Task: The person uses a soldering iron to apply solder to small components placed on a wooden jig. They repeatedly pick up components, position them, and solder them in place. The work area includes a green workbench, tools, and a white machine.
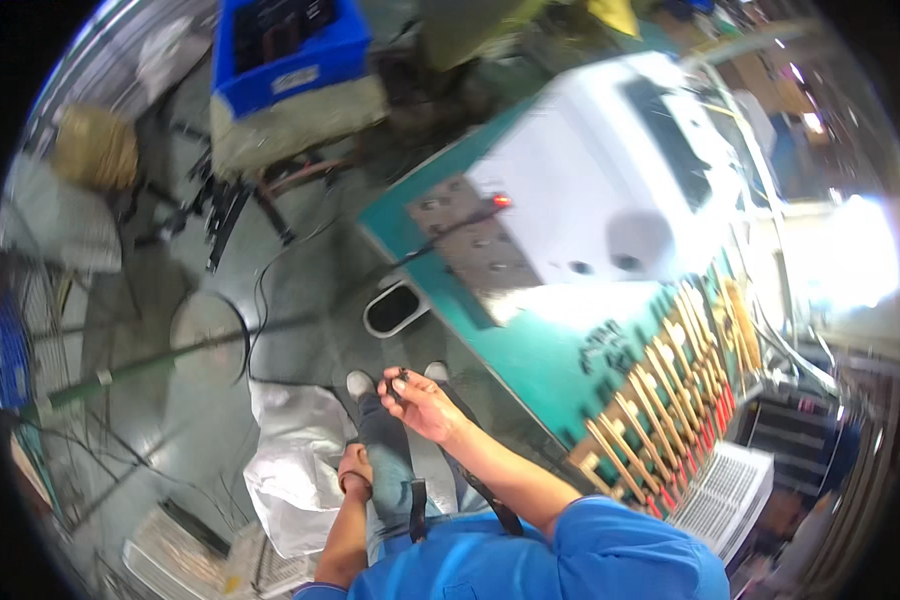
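My right hand (422, 410) is raised in front of my legs with its fingers closed on a small dark object (398, 386). My left hand (355, 462) hangs lower, beside my leg and a white sack (285, 440), its fingers curled; I cannot make out what, if anything, is in it. A teal worktable (540, 350) is to my right. On it are a large white machine (580, 160) with a red light, a brownish plate (480, 260), several small dark parts (605, 340) and a row of wooden sticks with red ends (650, 430).
A blue bin (290, 75) on a padded stool (300, 130) stands ahead. Cables cross the floor (160, 360) on my left. A small oval dark-topped item (395, 310) is by the table corner. A white slatted crate (720, 490) sits at right.
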### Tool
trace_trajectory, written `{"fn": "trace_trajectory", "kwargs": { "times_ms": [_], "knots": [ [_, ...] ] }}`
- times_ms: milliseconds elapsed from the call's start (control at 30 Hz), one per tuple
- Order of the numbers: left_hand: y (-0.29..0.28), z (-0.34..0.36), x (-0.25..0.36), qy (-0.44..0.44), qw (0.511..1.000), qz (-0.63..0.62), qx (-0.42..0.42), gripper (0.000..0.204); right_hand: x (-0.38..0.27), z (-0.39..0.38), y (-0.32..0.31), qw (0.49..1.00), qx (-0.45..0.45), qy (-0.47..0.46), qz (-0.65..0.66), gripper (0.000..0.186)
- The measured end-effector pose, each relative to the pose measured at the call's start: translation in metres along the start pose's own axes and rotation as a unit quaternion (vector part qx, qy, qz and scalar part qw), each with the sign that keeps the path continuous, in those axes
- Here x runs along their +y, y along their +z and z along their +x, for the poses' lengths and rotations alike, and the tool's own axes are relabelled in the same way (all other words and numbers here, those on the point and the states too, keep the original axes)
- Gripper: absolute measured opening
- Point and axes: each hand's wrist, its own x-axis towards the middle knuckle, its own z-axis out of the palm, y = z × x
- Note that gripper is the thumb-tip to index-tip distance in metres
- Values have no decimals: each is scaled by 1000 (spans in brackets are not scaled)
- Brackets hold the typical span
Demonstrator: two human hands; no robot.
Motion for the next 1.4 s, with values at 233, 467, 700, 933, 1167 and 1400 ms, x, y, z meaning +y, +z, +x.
{"fn": "trace_trajectory", "kwargs": {
  "times_ms": [233, 467, 700, 933, 1167, 1400],
  "knots": [
    [-77, 3, 19, 48, 999, -19, -10, 15, -187, -152, 13, 959, 124, -185, -176, 19],
    [-98, -19, 86, 8, 982, -184, 42, 12, -290, -123, -78, 631, 322, -268, -653, 26],
    [-82, -41, 175, 74, 976, -201, 40, 13, -286, -99, -83, 357, 313, -268, -838, 15],
    [-87, -45, 293, 22, 955, -293, -41, 17, -294, -130, -82, 430, 251, -295, -816, 30],
    [-59, -17, 430, 148, 915, -337, -163, 16, -317, -131, -125, 498, 295, -401, -710, 24],
    [-3, 46, 495, 205, 945, -243, -77, 13, -312, -150, -97, 459, 329, -312, -764, 21]
  ]
}}
